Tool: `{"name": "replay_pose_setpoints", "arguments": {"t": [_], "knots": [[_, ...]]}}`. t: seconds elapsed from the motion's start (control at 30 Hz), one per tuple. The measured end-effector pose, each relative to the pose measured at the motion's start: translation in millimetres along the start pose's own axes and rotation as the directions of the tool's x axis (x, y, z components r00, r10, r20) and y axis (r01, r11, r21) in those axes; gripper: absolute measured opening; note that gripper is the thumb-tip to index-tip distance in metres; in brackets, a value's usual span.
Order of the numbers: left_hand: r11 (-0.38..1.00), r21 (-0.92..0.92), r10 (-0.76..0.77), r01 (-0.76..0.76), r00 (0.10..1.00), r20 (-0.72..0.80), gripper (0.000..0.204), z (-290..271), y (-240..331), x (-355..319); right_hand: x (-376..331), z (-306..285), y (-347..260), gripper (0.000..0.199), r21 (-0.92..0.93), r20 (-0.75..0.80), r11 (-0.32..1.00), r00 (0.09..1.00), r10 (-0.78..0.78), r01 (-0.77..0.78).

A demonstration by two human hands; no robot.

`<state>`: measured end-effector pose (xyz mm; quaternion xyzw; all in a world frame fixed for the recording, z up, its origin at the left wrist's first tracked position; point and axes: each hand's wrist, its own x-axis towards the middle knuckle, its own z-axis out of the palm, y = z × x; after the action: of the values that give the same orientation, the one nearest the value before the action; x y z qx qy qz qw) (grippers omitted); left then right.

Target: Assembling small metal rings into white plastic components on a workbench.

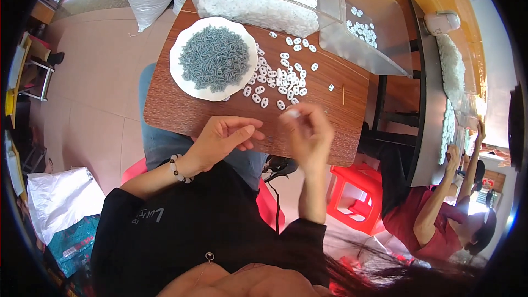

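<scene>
My right hand [312, 138], slightly blurred, is raised over the front of the wooden table, with a small white piece [293, 113] at its pinched fingertips. To its left, my left hand [228, 138] is curled at the table's front edge, thumb pressed toward the fingers; whatever it holds is too small to make out. Loose white oval pieces with two holes [283, 80] lie scattered just beyond both hands. A white scalloped plate [177, 71] at the left holds a heap of small grey-green rod-shaped pieces [215, 58].
At the table's far side a clear bin [330, 0] is full of white pieces, next to another clear bin [366, 58]. A thin yellowish stick [343, 93] lies at right. A red stool [357, 198] stands near a co-worker in a dark red shirt [415, 225] at another table.
</scene>
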<state>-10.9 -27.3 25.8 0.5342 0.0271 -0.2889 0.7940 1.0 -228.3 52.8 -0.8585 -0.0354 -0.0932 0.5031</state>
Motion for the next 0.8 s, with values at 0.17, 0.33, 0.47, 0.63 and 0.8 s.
{"name": "replay_pose_setpoints", "arguments": {"t": [0.17, 0.33, 0.47, 0.63, 0.8], "knots": [[0.997, 0.05, -0.052, 0.055, 0.996, -0.075, 0.024, -25.3, -11.8, -3.5, 105.6, -69.8, 7.6, 0.013, -0.368, -0.335, 0.909, 0.883, -0.328, 0.198], [0.993, -0.07, -0.106, 0.1, 0.99, -0.097, 0.021, -43.5, -22.5, 2.6, 183.0, -126.3, 44.6, 0.027, -0.728, -0.421, 0.67, 0.866, -0.27, -0.145], [0.986, -0.119, -0.125, 0.116, 0.99, -0.072, 0.021, -49.1, -23.1, 3.7, 184.2, -118.4, 64.5, 0.031, -0.764, -0.399, 0.626, 0.877, -0.269, -0.156], [0.986, -0.123, -0.12, 0.11, 0.99, -0.073, 0.019, -49.6, -22.2, 2.9, 133.5, -63.3, 43.0, 0.014, -0.473, -0.227, 0.851, 0.902, -0.367, 0.228], [0.983, -0.129, -0.137, 0.128, 0.989, -0.062, 0.019, -49.3, -21.1, 5.5, 76.6, 9.3, 49.3, 0.008, -0.397, 0.213, 0.815, 0.906, -0.365, 0.421]]}}
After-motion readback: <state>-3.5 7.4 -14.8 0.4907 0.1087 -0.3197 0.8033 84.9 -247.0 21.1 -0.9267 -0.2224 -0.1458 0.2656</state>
